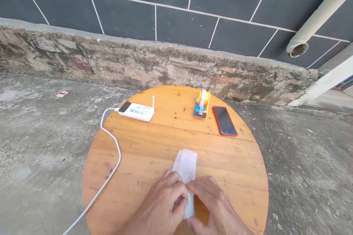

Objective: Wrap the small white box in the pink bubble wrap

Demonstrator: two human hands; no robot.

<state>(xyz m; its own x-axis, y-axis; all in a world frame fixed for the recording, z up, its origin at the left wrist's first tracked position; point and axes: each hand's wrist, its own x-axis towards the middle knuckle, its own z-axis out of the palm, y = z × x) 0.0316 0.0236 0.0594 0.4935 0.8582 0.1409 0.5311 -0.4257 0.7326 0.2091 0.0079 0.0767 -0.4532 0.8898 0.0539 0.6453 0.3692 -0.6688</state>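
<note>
Lying furthest left on the concrete floor point(41, 147) was a small scrap of litter point(62, 94), well apart from the round wooden table point(237, 176). A white cable point(111, 143) ran up from the near left edge of the table to a white power strip point(137, 111) resting at the table's far left.

The left hand point(162, 203) and the right hand point(213, 202) met near the front edge of the table, both closed on the near end of a strip of white bubble wrap point(185, 167); the left fingers were curled over it from one side and the right fingers pinched it from the other. The far end of the strip lay flat on the wood, pointing away from the person.

The wrap looked very light, soft and floppy (its film probably a little slick), so it would sag or shift unless held by both edges; pinching the folded near end between thumb and fingertips, as the hands did, seemed the surest hold, and a hard squeeze would likely crush the bubbles.

Further right, at the far side of the table, stood an orange and blue tape dispenser point(202, 104), and just beside it lay a dark phone with a red rim point(224, 120), face up. A pale drainpipe point(311, 25) came down the tiled wall point(171, 22) at the far right.
</note>
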